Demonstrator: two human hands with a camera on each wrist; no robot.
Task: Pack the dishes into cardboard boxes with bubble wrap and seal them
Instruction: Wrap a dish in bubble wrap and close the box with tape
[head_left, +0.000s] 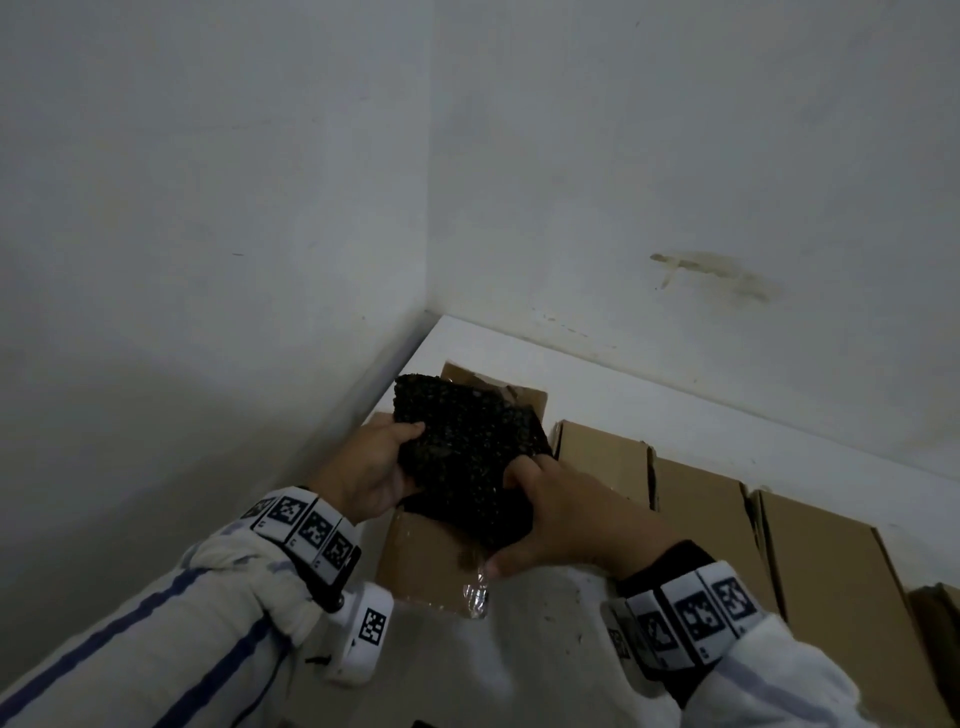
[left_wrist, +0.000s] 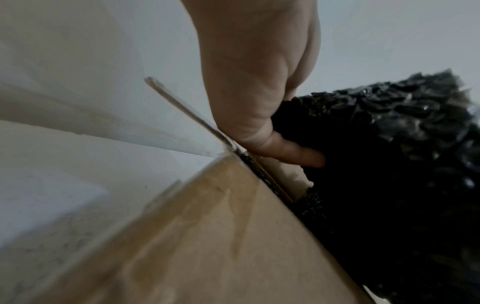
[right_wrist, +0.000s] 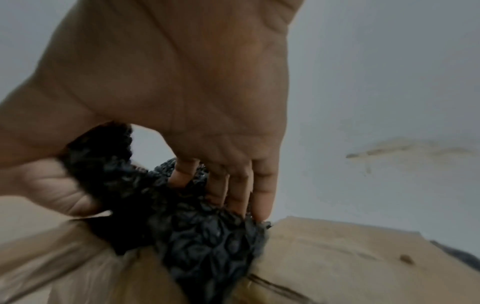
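Two plain white walls are meeting in a corner, and a white ledge (head_left: 675, 415) is running along their foot, carrying a row of closed brown cardboard boxes (head_left: 696, 499). Nearest the corner, an open brown cardboard box (head_left: 421, 561) is standing with its flaps up, a strip of clear tape (head_left: 475, 592) hanging from its near flap. The left hand (head_left: 371, 467) is gripping the left edge of a black bubble-wrap bundle (head_left: 462, 452), thumb on top and fingers curled beneath. The right hand (head_left: 566, 519) is clasping the bundle's near right side, its fingers (right_wrist: 259, 195) wrapped tightly into the wrap. The bundle is sitting just over the box's mouth, apparently being guided down inside; both hands are probably steadying it because the padding is soft and the fit looks snug. What the wrap is covering cannot be seen.
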